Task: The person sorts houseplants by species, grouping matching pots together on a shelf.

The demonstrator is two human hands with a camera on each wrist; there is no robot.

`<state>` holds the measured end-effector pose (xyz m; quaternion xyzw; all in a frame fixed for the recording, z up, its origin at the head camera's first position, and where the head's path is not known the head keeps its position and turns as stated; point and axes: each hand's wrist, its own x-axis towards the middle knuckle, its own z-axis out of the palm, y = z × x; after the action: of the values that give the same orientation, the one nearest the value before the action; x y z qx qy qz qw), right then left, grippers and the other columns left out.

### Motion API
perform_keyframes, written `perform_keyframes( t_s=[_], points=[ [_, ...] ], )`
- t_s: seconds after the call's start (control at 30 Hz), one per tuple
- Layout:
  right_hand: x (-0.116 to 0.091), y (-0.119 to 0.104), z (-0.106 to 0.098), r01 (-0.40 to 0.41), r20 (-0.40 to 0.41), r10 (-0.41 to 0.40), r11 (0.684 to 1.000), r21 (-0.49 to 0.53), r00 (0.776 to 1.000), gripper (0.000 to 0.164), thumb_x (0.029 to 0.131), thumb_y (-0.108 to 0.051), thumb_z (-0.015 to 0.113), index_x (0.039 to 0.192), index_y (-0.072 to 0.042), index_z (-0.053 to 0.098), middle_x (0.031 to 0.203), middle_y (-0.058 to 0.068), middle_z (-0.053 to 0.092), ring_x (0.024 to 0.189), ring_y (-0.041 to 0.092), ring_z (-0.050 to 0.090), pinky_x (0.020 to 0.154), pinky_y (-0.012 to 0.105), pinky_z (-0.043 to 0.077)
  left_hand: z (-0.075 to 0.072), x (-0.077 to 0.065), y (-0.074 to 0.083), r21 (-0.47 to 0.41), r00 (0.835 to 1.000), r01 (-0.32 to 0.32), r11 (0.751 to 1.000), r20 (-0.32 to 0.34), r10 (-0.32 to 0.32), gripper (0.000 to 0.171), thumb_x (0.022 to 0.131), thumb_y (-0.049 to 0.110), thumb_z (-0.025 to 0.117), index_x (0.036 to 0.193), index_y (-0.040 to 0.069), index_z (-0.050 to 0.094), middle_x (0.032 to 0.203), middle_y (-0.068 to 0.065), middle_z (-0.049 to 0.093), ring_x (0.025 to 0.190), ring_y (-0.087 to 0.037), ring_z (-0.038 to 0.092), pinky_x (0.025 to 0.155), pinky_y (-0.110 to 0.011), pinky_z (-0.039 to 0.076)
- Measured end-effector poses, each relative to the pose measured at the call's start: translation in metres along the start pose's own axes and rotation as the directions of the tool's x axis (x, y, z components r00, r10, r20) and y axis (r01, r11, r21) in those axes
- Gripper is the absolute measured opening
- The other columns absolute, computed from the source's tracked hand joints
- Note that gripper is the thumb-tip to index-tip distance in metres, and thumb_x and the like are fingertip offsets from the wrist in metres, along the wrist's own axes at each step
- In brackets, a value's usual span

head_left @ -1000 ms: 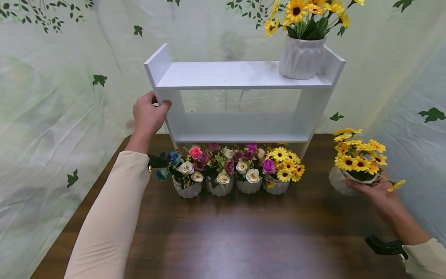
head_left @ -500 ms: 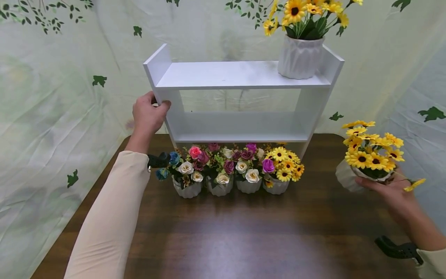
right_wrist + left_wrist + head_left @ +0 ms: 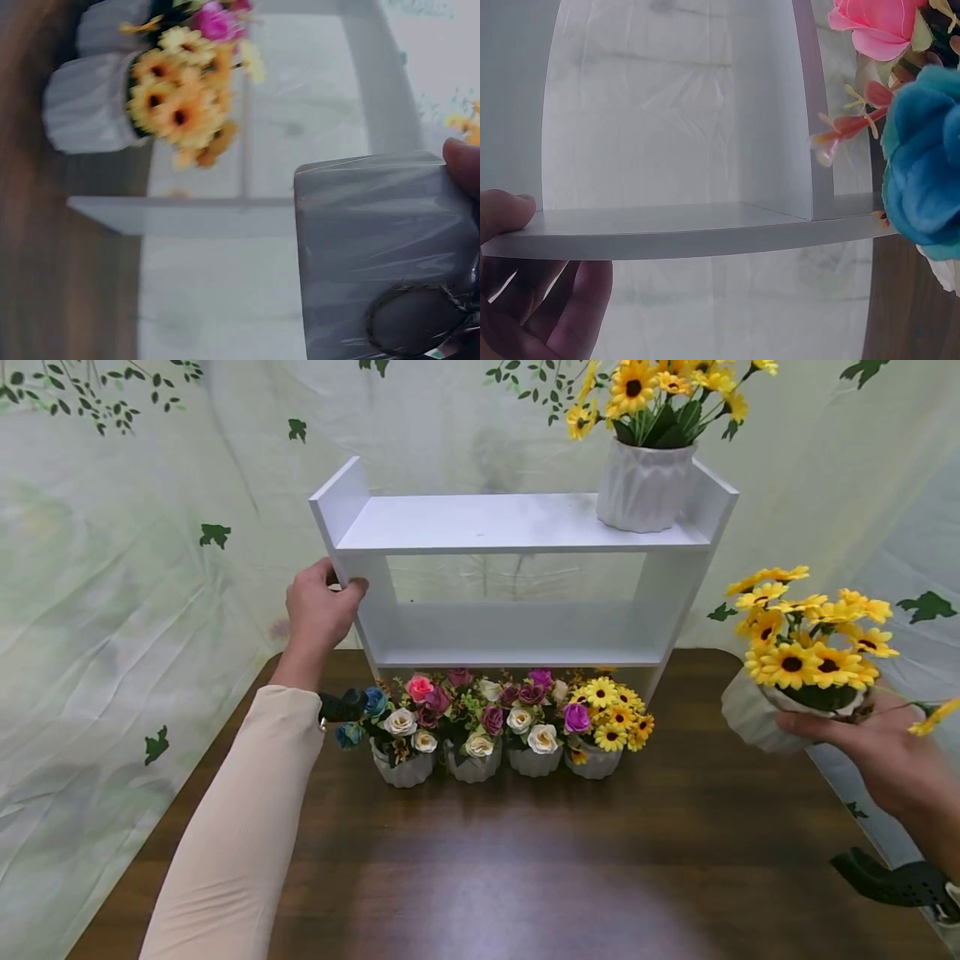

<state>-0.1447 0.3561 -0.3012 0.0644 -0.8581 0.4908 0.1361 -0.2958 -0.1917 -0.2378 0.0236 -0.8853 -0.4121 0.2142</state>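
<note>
In the head view my left hand (image 3: 318, 614) grips the left side panel of a white two-tier shelf (image 3: 465, 522). In the left wrist view the thumb (image 3: 506, 211) lies on one side of that panel, with the fingers on the other. At the right, my right hand (image 3: 896, 752) holds a white flowerpot (image 3: 757, 714) full of yellow sunflowers (image 3: 813, 643), tilted and raised above the table. One flower stem sticks out past the hand. Up close in the right wrist view, the pot (image 3: 382, 225) shows a dark twine loop (image 3: 371, 322).
Another sunflower pot (image 3: 645, 485) stands at the top tier's right end. Several white pots of mixed flowers (image 3: 472, 764) line the dark wooden table (image 3: 480, 860) under the shelf. A leaf-patterned cloth (image 3: 135, 635) hangs behind and at the sides.
My right hand has moved right and up with the sunflower pot, closer to the camera. The left hand stays on the shelf panel.
</note>
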Motion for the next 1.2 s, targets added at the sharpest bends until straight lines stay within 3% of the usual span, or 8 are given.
perform_keyframes(
  t_s=[0.17,0.4,0.7,0.93,1.2],
  points=[
    [0.008,-0.024,-0.002,-0.010,-0.025,0.008,0.996,-0.092,1.000,0.081,0.091,-0.002,0.066,0.156,-0.030,0.025,0.142,-0.022,0.042,0.115,-0.003,0.040,0.080,0.005,0.033,0.000,0.001,0.000,-0.004,1.000,0.011,1.000,0.007,-0.011,0.046,0.094,0.027,0.055,0.134,0.005,0.059,0.133,-0.019,0.064,0.117,-0.035,0.063,0.099,-0.052,0.052],
    [0.022,-0.052,-0.002,0.077,-0.041,-0.080,0.994,-0.072,0.996,0.086,0.088,0.006,0.066,0.156,-0.028,0.026,0.149,-0.013,0.041,0.125,0.002,0.038,0.087,0.003,0.035,0.000,0.002,0.000,0.003,1.000,0.018,1.000,0.009,-0.018,0.046,0.093,0.027,0.055,0.134,0.005,0.059,0.133,-0.018,0.064,0.118,-0.035,0.063,0.099,-0.051,0.052],
    [0.042,-0.077,0.001,0.075,0.009,-0.075,0.995,-0.067,0.997,0.080,0.086,0.002,0.070,0.151,-0.029,0.034,0.135,-0.021,0.047,0.112,0.005,0.042,0.078,0.009,0.037,0.000,0.001,0.000,0.012,1.000,-0.009,1.000,-0.006,0.009,0.044,0.092,0.025,0.055,0.130,0.004,0.062,0.129,-0.020,0.066,0.113,-0.036,0.064,0.097,-0.050,0.052],
    [0.056,-0.094,0.007,0.074,0.050,-0.070,0.995,-0.066,0.996,0.077,0.087,-0.001,0.070,0.150,-0.030,0.037,0.134,-0.019,0.049,0.112,0.007,0.042,0.080,0.015,0.035,-0.001,0.000,-0.001,0.005,1.000,-0.014,1.000,-0.015,0.014,0.043,0.091,0.024,0.055,0.129,0.003,0.062,0.128,-0.020,0.066,0.113,-0.035,0.065,0.097,-0.050,0.052],
    [0.077,-0.126,0.022,0.096,0.080,-0.097,0.995,0.016,0.992,0.073,0.085,-0.003,0.072,0.147,-0.029,0.042,0.138,-0.016,0.051,0.119,0.006,0.045,0.084,0.010,0.038,0.000,0.001,-0.001,-0.003,1.000,-0.009,1.000,-0.009,0.009,0.045,0.092,0.026,0.054,0.131,0.003,0.061,0.131,-0.020,0.065,0.116,-0.036,0.064,0.098,-0.051,0.052]
  ],
)
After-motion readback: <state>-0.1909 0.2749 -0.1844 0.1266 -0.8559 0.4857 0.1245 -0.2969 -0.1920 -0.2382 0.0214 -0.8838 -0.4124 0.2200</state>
